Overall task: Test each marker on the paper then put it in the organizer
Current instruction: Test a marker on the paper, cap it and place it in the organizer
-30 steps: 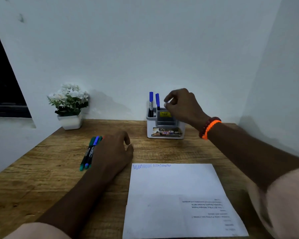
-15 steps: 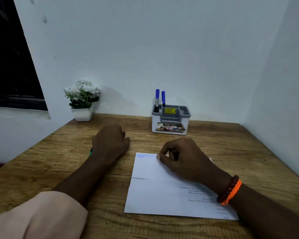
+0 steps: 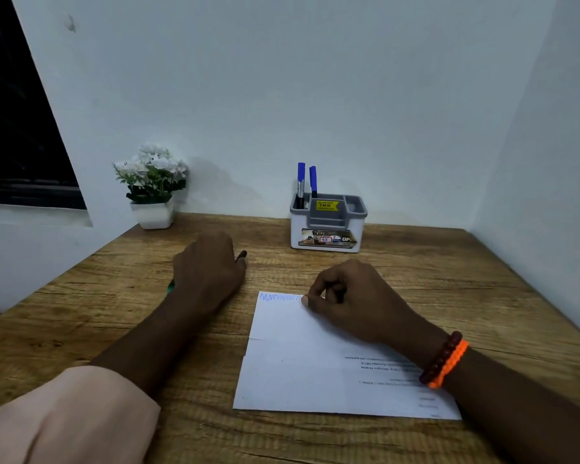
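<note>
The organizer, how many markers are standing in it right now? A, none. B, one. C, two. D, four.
C: two blue-capped markers stand upright side by side in the left rear compartment of the organizer; its other compartments show nothing sticking out.
</note>
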